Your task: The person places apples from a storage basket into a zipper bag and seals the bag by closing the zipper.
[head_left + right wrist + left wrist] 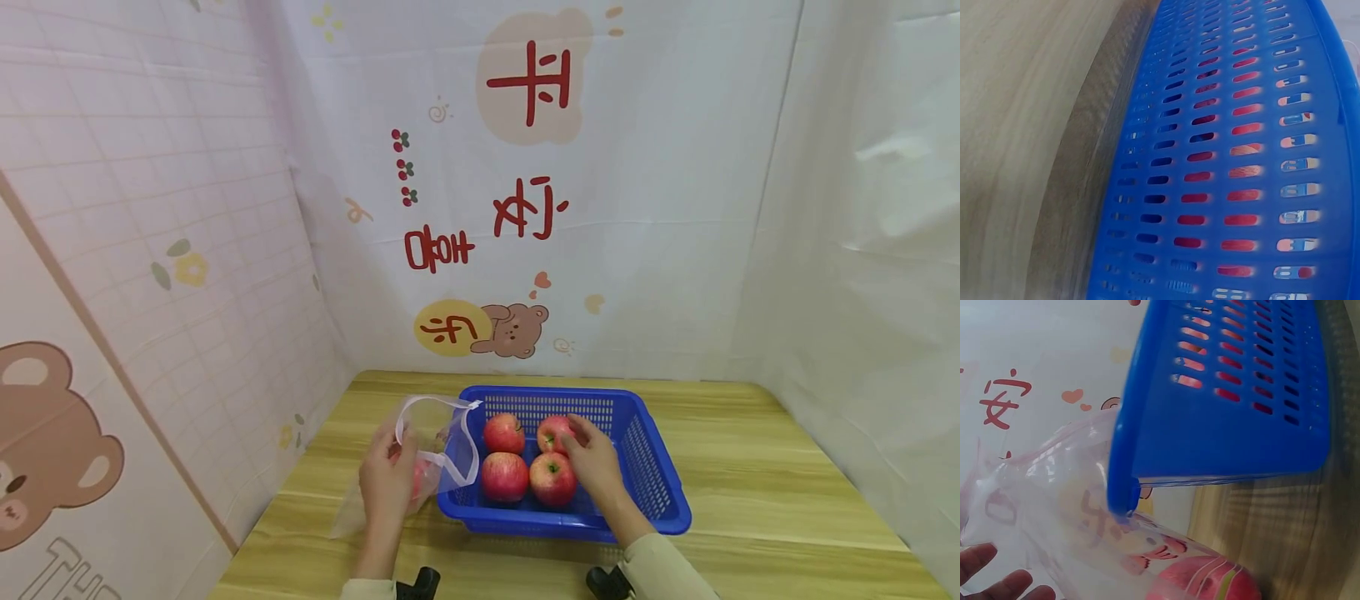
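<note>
A blue slotted basket (647, 467) stands on the wooden table and holds several red apples. My right hand (573, 437) reaches into it, fingers and thumb curled round the back right apple (550, 431). Left of the basket, my left hand (392, 458) grips a clear plastic bag (442, 446) with its mouth open toward the basket; a red apple (420, 479) lies inside. In the left wrist view the bag (1054, 487) and its apple (1204, 581) sit under the basket's corner (1229, 412), and fingertips (997, 581) show at the bottom left. The right wrist view shows only the basket wall (1222, 156).
The wooden table (750, 467) has printed fabric walls close on the left, back and right. The left wall (187, 333) runs right beside the bag. Bare tabletop (1022, 125) lies to the right of the basket.
</note>
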A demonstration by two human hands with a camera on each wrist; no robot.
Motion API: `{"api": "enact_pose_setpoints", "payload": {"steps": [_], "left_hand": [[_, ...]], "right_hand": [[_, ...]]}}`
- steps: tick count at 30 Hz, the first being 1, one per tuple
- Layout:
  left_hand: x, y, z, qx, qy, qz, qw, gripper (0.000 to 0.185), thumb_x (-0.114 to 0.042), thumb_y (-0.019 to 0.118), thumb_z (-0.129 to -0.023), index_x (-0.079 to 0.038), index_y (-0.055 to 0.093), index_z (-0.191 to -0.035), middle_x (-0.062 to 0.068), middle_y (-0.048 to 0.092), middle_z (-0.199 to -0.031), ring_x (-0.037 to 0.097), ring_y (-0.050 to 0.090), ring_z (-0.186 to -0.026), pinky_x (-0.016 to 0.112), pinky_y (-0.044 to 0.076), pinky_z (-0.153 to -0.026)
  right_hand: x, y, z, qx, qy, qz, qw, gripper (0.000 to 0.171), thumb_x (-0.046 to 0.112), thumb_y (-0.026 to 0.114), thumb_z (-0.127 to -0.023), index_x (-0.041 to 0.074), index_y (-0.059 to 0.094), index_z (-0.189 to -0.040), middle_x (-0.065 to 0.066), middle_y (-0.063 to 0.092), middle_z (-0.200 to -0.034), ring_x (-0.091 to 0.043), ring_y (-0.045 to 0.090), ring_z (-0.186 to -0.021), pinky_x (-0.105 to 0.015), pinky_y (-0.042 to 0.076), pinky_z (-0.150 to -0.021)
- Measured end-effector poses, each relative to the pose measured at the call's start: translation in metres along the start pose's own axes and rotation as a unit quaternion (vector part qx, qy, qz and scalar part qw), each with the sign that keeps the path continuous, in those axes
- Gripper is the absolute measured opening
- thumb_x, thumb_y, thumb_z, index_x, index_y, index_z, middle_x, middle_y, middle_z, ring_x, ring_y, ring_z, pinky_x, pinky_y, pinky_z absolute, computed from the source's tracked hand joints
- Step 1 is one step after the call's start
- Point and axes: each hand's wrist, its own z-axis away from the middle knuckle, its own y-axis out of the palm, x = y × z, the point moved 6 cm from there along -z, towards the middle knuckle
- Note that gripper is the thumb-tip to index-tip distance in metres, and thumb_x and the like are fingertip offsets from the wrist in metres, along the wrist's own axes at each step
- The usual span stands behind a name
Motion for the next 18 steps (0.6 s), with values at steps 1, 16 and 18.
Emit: {"api": "enact_pose_setpoints", "payload": {"steps": [1,16,18], "left_hand": [[0.001,0.000,0.001,-0.004,0.001,-0.001,1.0000,0.018,-0.013,0.067,-0.092,-0.001,0.074,-0.103,0.016,0.071,-0.100,0.035,0.069,-0.090,0.052,0.053,-0.081],[0.004,0.000,0.004,0.000,-0.019,0.010,0.9998,0.018,-0.013,0.066,-0.094,-0.003,0.074,-0.106,0.015,0.071,-0.102,0.032,0.070,-0.089,0.050,0.055,-0.080],[0.004,0.000,0.003,0.002,-0.021,0.010,0.9997,0.019,-0.014,0.066,-0.094,-0.003,0.074,-0.106,0.015,0.071,-0.102,0.032,0.070,-0.089,0.050,0.055,-0.080]], "right_hand": [[0.000,0.000,0.000,0.001,0.000,0.000,1.000,0.045,0.006,0.055,-0.099,-0.007,0.046,-0.142,-0.029,0.052,-0.138,-0.044,0.049,-0.127,-0.054,0.043,-0.102],[-0.011,0.000,0.001,0.027,0.032,0.048,0.998,0.061,0.008,0.069,-0.089,-0.010,0.044,-0.141,-0.032,0.054,-0.133,-0.047,0.053,-0.121,-0.055,0.044,-0.099],[-0.013,0.001,0.001,0.040,0.042,0.063,0.996,0.067,0.010,0.072,-0.088,-0.011,0.042,-0.143,-0.032,0.052,-0.136,-0.047,0.051,-0.124,-0.056,0.043,-0.100]]}}
